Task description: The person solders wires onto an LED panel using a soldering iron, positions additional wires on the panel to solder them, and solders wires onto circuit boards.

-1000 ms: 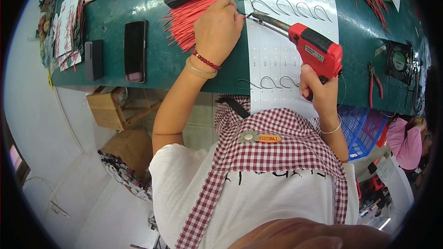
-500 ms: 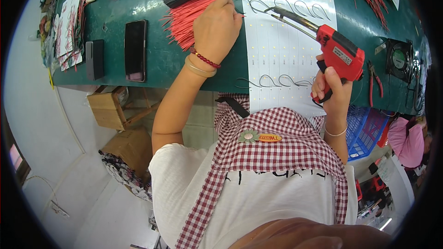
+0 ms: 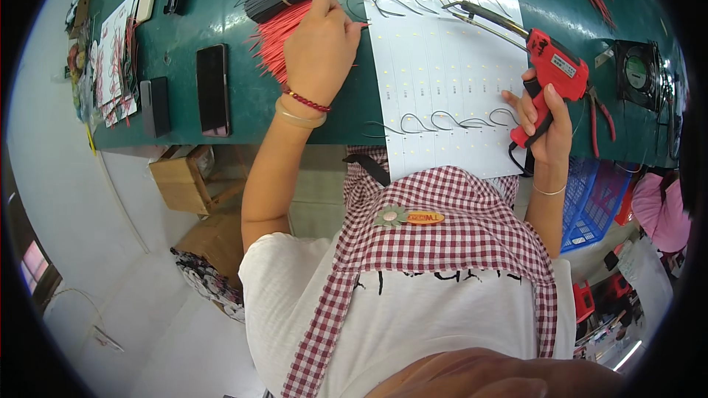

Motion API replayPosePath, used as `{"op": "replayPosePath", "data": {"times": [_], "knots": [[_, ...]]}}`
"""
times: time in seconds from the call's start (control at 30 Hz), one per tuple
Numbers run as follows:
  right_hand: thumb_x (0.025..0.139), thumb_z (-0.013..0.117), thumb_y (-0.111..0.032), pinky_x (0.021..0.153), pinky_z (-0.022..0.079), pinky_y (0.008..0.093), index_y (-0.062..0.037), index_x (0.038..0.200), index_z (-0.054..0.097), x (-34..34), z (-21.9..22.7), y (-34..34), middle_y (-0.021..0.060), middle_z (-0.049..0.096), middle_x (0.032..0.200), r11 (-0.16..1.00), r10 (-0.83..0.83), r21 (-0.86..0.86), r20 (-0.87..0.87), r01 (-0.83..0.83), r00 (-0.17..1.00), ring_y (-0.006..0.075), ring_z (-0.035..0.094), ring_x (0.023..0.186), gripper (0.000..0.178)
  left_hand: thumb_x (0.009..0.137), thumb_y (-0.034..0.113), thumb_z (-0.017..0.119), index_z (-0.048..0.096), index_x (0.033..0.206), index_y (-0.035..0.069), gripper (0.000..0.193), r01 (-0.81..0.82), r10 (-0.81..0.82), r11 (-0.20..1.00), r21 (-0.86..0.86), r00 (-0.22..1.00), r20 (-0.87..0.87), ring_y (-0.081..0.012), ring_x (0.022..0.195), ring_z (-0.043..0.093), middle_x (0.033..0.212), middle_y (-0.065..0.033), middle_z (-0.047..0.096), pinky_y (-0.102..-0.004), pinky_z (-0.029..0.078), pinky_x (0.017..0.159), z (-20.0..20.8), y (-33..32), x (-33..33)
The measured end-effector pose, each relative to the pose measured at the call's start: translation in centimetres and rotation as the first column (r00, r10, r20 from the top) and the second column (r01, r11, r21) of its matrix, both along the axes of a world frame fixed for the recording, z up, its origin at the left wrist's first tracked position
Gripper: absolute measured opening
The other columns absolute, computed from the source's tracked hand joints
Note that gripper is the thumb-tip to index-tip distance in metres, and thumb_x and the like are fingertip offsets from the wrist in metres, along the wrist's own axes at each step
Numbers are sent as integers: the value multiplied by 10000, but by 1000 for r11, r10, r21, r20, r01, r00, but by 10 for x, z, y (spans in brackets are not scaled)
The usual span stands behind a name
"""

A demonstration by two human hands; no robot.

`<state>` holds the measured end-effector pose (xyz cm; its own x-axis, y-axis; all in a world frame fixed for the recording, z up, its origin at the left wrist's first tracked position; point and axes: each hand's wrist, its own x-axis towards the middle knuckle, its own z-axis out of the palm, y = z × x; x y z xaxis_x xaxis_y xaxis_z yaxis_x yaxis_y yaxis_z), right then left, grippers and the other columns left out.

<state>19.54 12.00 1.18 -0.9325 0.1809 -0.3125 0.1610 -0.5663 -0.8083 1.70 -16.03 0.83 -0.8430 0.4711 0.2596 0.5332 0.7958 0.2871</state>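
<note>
Glossy green workbench [image 3: 251, 26]; smartphone [image 3: 213, 92], red-handled pliers [image 3: 594, 127] on it. Blue plastic basket [image 3: 590, 203] lower right. White LED sheet [image 3: 435, 96] flat on bench. Left hand [image 3: 319, 46] beside red wire bundle [image 3: 274, 44], fingertips pinched on red wire [image 3: 364, 25]. Right hand [image 3: 552, 121] grasping soldering gun [image 3: 558, 66], tip over sheet.

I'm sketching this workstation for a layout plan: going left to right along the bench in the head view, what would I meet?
Paper sheets → grey box → phone → left hand → white board → red pliers → black square unit.
</note>
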Motion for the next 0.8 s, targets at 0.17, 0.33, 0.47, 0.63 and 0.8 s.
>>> {"op": "replayPosePath", "data": {"times": [0.17,0.33,0.47,0.63,0.8], "knots": [[974,470,-294,955,444,397,20,1125,496,1,0,1,-21,418,552,997,-20,71,9,19,1000,56,393,429,350,825,184,651,650,783,32,158,-64,68,992,-109,997,33,-301,727,628,989,-49,602,-394,518,623,39,-31,-2],[964,483,-285,930,457,383,30,1121,502,3,9,0,-15,423,543,991,-40,132,18,37,999,60,399,412,352,817,178,673,637,780,42,145,-321,284,940,-118,924,-256,-285,705,622,953,-42,609,-375,504,599,90,-53,-2],[929,527,-228,795,509,335,63,1090,544,-5,22,-14,5,453,538,984,-30,176,22,26,999,82,428,413,333,775,173,712,641,767,54,139,176,-161,972,159,982,-102,-244,812,581,942,-18,611,-378,437,683,46,-1,-8],[901,572,-208,695,516,301,77,1066,586,-15,24,-34,-7,461,513,958,-19,288,100,-11,995,62,441,418,330,740,171,737,646,699,75,139,167,-166,978,125,986,-15,-206,903,528,931,15,607,-386,332,742,-7,34,-8],[888,590,-211,662,518,293,78,1075,587,-19,24,-42,-16,457,507,947,10,318,100,-42,995,59,443,419,344,727,169,743,650,678,74,142,154,-155,984,90,988,8,-204,889,521,921,18,604,-386,315,738,-12,36,-9]]}}
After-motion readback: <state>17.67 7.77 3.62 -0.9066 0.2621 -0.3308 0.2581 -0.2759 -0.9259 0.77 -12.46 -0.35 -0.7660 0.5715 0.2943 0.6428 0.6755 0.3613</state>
